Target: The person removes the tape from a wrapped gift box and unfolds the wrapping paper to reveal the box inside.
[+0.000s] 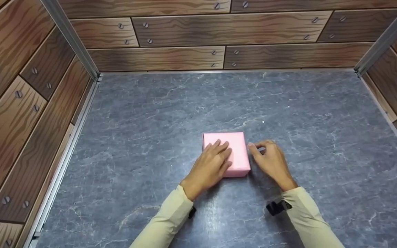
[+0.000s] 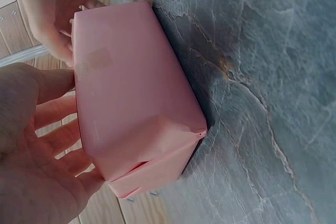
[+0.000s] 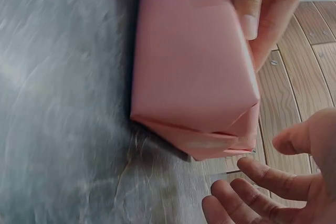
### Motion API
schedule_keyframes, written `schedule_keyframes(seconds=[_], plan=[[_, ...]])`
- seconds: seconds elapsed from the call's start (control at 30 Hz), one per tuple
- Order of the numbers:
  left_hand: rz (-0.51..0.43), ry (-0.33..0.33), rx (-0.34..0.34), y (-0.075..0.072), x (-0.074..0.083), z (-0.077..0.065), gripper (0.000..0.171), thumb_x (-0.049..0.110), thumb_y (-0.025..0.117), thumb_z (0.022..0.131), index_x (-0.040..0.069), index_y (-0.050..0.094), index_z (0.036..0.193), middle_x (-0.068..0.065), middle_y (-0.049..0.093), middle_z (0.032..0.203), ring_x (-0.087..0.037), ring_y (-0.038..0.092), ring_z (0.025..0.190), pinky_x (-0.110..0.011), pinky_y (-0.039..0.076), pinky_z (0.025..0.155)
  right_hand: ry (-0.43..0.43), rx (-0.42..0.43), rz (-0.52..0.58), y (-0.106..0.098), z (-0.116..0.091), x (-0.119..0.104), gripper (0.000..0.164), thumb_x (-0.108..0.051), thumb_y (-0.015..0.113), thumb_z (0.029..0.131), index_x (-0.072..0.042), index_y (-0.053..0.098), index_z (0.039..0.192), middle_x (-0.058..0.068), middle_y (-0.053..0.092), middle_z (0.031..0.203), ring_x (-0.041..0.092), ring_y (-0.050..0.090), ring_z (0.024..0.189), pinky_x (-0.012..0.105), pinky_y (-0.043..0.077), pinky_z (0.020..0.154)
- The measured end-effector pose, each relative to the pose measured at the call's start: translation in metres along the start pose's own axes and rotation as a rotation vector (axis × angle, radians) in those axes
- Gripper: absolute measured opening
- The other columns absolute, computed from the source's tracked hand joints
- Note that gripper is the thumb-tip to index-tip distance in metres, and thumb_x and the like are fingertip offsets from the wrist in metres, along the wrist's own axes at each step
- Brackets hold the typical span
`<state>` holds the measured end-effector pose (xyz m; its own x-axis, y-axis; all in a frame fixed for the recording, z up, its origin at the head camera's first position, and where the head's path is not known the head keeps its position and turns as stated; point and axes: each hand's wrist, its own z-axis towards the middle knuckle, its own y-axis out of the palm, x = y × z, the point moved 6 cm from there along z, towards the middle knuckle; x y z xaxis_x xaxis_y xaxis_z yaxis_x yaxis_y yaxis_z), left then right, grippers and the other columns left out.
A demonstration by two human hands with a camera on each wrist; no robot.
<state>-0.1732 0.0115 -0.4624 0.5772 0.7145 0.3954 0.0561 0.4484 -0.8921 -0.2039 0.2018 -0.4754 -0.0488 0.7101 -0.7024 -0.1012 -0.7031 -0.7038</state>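
Observation:
A box wrapped in pink paper (image 1: 237,151) lies on the blue-grey marbled surface. Folded flaps show on its ends in both wrist views, and a strip of tape (image 2: 98,59) crosses its near side. My left hand (image 1: 213,162) rests on the box's top with fingers spread. In the left wrist view, the thumb (image 2: 55,84) lies along the top edge. Just right of the box is my right hand (image 1: 271,156), thumb and fingers loosely bent. Seen from the right wrist, a gap shows between thumb and fingers (image 3: 273,179), with nothing in it, close to the folded end.
Wood-plank-patterned walls (image 1: 181,29) stand at the back and both sides, with metal strips (image 1: 71,148) along their lower edges. The marbled surface (image 1: 143,113) stretches around the box. A black wrist camera (image 1: 278,207) sits under the right sleeve.

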Motion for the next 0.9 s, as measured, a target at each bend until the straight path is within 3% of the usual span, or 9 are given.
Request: schedule_keyframes(seconds=[0.3, 0.9], plan=[[-0.013, 0.003, 0.006, 0.0005, -0.0001, -0.0004, 0.040, 0.024, 0.060, 0.103, 0.002, 0.063, 0.135, -0.015, 0.053, 0.148, -0.034, 0.041, 0.143, -0.050, 0.028, 0.121, -0.004, -0.001, 0.020, 0.0011, 0.0025, 0.0016, 0.018, -0.013, 0.069, 0.092, 0.004, 0.076, 0.093, 0.020, 0.069, 0.099, 0.031, 0.067, 0.083, 0.040, 0.050, 0.075], [-0.019, 0.006, 0.019, -0.0006, -0.0008, 0.0000, 0.039, 0.024, 0.061, 0.102, 0.002, 0.063, 0.135, -0.014, 0.054, 0.147, -0.034, 0.042, 0.142, -0.050, 0.029, 0.120, -0.025, 0.009, -0.010, -0.0077, 0.0011, 0.0054, 0.016, -0.012, 0.070, 0.093, 0.002, 0.076, 0.091, 0.020, 0.069, 0.103, 0.033, 0.069, 0.085, 0.045, 0.053, 0.077]])
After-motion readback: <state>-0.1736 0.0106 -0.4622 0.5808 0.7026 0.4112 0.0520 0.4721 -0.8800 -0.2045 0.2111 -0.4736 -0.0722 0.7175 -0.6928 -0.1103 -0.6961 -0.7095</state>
